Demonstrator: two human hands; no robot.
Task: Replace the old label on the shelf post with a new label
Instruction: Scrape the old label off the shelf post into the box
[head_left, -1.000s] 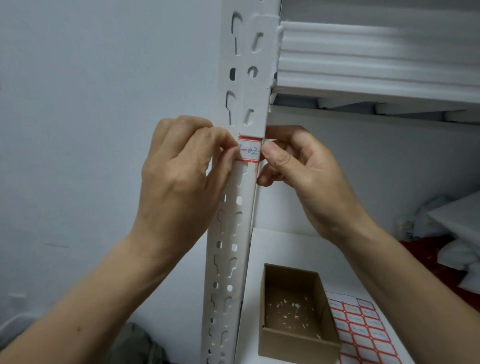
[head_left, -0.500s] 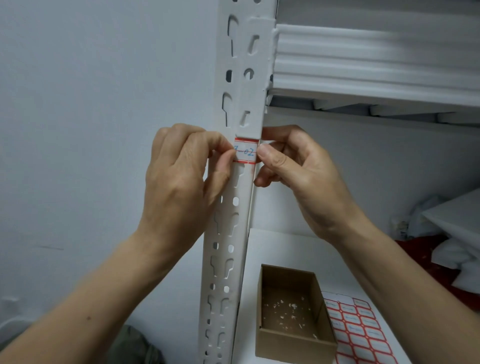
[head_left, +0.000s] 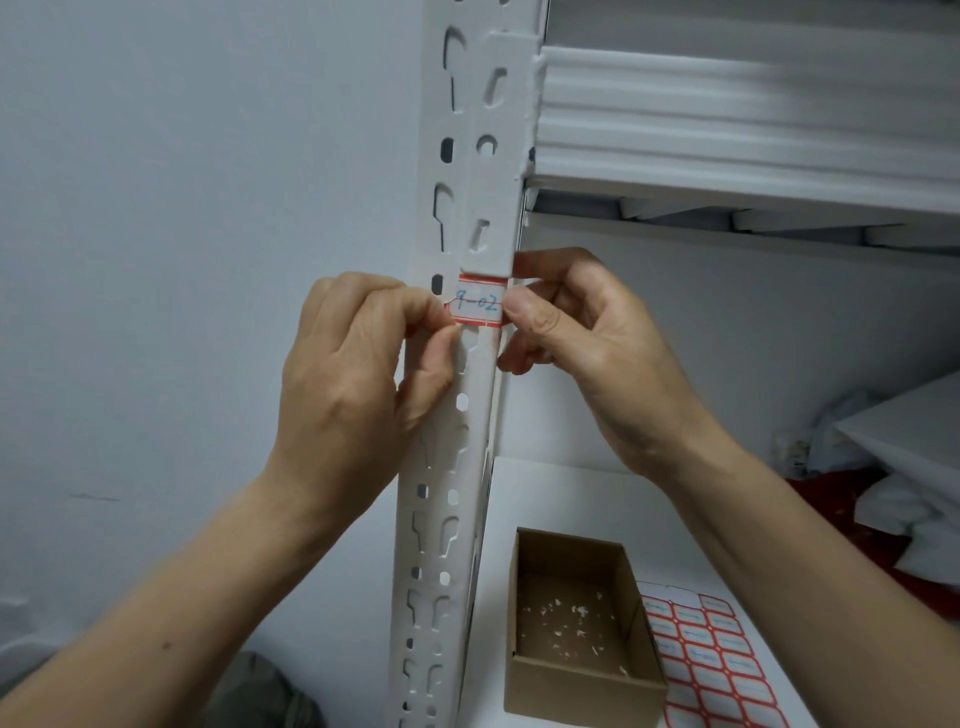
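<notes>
A white label (head_left: 480, 302) with red bands and blue handwriting "9-02" sits across the front of the white perforated shelf post (head_left: 457, 467), just below a joint in the post. My left hand (head_left: 358, 384) pinches the label's left end between thumb and index fingertip. My right hand (head_left: 587, 353) has its thumb on the label's right end at the post's edge, with its fingers curled behind the post. The ends of the label are hidden under my fingertips.
On the lower white shelf board (head_left: 571, 499) stands an open cardboard box (head_left: 582, 696) holding small paper scraps. A sheet of red-bordered labels (head_left: 711, 660) lies beside it. White foam and red cloth (head_left: 883, 509) fill the right. The upper shelf (head_left: 727, 130) overhangs.
My left fingertips have slid a little to the left, uncovering the "9" of the writing. Both hands stay on the label.
</notes>
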